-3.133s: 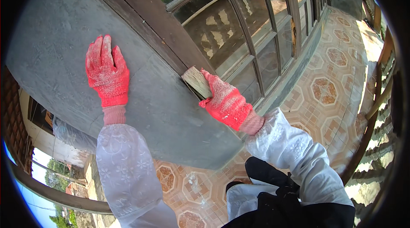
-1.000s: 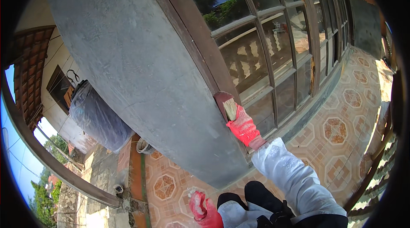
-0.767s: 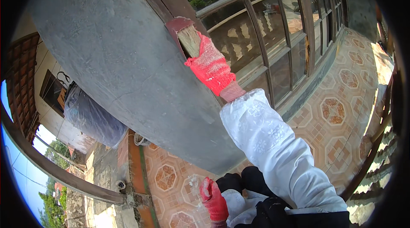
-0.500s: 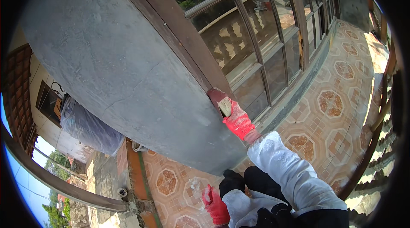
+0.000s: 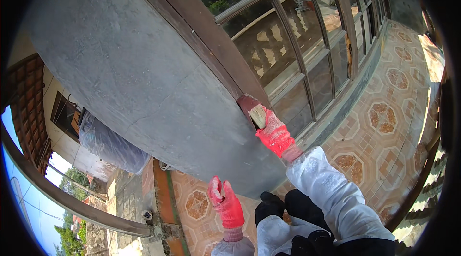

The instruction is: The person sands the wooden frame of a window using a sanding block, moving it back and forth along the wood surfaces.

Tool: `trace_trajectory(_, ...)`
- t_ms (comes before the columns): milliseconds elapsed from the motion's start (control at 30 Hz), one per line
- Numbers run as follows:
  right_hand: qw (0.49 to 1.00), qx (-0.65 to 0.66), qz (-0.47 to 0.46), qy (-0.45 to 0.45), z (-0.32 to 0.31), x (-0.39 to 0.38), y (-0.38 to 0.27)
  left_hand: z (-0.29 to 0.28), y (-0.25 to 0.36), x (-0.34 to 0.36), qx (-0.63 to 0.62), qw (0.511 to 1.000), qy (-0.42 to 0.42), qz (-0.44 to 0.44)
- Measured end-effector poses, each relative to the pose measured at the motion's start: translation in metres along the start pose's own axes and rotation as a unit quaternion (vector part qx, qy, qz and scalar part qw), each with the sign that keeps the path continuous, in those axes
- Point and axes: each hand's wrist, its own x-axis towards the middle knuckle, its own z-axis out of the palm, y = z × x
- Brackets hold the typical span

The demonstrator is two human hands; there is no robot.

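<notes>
In my right hand (image 5: 276, 133) is a pale wood block (image 5: 258, 117) with a reddish-brown sheet, like sandpaper, around its top and side, pressed on the lower part of the brown wooden window frame (image 5: 228, 71) where it meets the grey plastered wall (image 5: 129, 73). Both hands wear pink-red gloves dusted with white. My left hand (image 5: 225, 203) hangs low near the bottom edge of that wall, fingers slightly bent and apart, holding nothing.
Glazed wooden panes (image 5: 302, 64) run along the right. Patterned floor tiles (image 5: 374, 145) lie around my legs and feet (image 5: 293, 208). A curved railing (image 5: 101, 217) borders the lower left. A plastic-covered bundle (image 5: 110, 143) stands beside the wall; balusters edge the far right.
My left hand, on the wall about three seconds ago, dropped low and has since risen slightly. My right hand moved up the frame and back down, still gripping the block.
</notes>
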Motion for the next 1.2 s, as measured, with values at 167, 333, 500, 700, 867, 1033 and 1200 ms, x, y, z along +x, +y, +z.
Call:
trace_trajectory(167, 0.981, 0.058, -0.174, 0.058, -0.012, 0.041, -0.115, 0.025, 0.051, 0.159, 0.178, 0.922, 0.082, 0.333)
trace_trajectory(333, 0.990, 0.061, -0.126, 0.034, -0.010, 0.040, -0.106, 0.032, 0.102, 0.270, 0.288, 0.818, 0.164, 0.469)
trace_trajectory(500, 0.997, 0.042, 0.014, -0.063, -0.007, -0.003, -0.011, 0.038, 0.098, 0.293, 0.408, 0.777, 0.172, 0.447)
trace_trajectory(700, 0.988, 0.048, -0.146, 0.014, -0.022, 0.056, -0.144, 0.047, 0.093, 0.296, 0.424, 0.764, 0.177, 0.452)
trace_trajectory(867, 0.992, 0.066, -0.109, 0.023, -0.003, 0.029, -0.095, 0.041, 0.094, 0.301, 0.436, 0.755, 0.185, 0.453)
trace_trajectory(1033, 0.999, 0.039, -0.020, -0.013, -0.007, -0.006, -0.017, 0.048, 0.099, 0.296, 0.453, 0.747, 0.189, 0.448)
trace_trajectory(1200, 0.989, 0.035, -0.145, 0.018, -0.015, 0.013, -0.074, 0.040, 0.093, 0.297, 0.446, 0.756, 0.189, 0.441)
